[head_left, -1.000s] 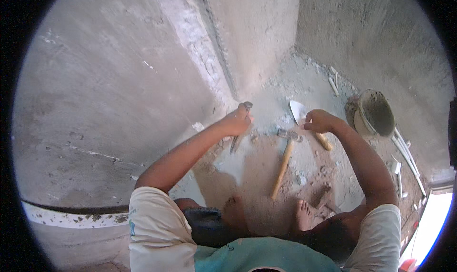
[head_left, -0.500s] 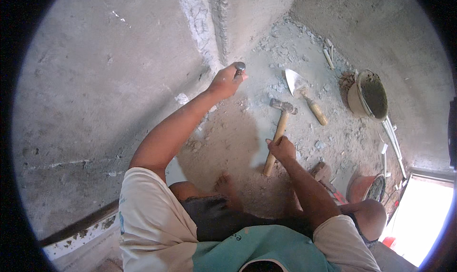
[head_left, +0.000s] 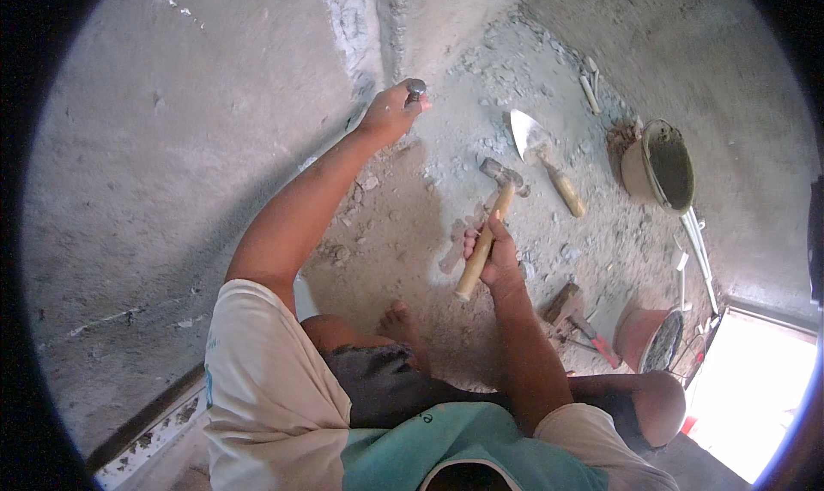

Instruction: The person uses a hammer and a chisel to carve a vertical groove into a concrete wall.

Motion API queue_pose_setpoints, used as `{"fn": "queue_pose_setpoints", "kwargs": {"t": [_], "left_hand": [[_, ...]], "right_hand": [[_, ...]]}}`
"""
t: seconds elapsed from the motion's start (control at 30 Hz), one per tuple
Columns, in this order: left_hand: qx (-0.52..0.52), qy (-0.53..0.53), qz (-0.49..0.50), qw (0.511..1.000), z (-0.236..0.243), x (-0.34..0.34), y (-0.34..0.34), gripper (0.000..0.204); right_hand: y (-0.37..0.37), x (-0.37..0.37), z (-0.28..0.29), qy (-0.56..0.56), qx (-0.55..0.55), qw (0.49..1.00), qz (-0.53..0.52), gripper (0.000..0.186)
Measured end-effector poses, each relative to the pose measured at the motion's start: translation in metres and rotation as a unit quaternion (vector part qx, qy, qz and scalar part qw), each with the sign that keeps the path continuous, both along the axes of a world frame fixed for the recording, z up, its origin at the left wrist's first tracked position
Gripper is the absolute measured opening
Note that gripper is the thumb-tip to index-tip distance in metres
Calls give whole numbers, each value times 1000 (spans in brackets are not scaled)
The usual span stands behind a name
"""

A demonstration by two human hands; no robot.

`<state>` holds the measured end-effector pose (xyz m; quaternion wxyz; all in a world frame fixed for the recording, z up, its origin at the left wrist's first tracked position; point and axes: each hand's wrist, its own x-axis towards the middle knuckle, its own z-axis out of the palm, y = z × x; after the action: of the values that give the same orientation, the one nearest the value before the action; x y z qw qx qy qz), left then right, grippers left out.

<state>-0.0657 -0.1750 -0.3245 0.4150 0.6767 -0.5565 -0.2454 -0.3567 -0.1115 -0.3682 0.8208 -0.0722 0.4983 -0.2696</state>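
My left hand point(head_left: 390, 109) grips a metal chisel point(head_left: 416, 90), whose round top shows above my fist, by the wall corner just below a rough, chipped vertical strip point(head_left: 348, 27). My right hand point(head_left: 493, 255) is closed round the wooden handle of a hammer point(head_left: 502, 178); its steel head is over the dusty floor. A trowel point(head_left: 564, 192) with a pale triangular blade and wooden handle lies to the right of the hammer head.
Rubble covers the floor point(head_left: 365, 221) between concrete walls point(head_left: 146, 182). To the right stand a mortar bucket point(head_left: 639, 173) and a reddish bucket point(head_left: 637, 345). Another hammer point(head_left: 564, 305), white pipes point(head_left: 699, 251) and a bright opening point(head_left: 747, 392) are also at the right.
My right hand moved from beside the trowel to the hammer handle and now has it angled up. My left hand with the chisel shifted toward the upper left of the view, which has also tilted.
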Motion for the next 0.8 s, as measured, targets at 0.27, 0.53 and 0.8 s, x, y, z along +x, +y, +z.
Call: {"fn": "queue_pose_setpoints", "kwargs": {"t": [0.27, 0.53, 0.8], "left_hand": [[40, -40, -19, 998, -15, 3, 2, 24], [71, -29, -93, 993, -38, 2, -13, 22], [93, -38, -154, 983, -45, 4, -22, 19]], "right_hand": [[7, -11, 32, 236, -141, 951, 143, 41], [-34, 4, 179, 313, -490, 812, 61, 47], [-61, 41, 269, 153, -660, 719, -154, 36]]}}
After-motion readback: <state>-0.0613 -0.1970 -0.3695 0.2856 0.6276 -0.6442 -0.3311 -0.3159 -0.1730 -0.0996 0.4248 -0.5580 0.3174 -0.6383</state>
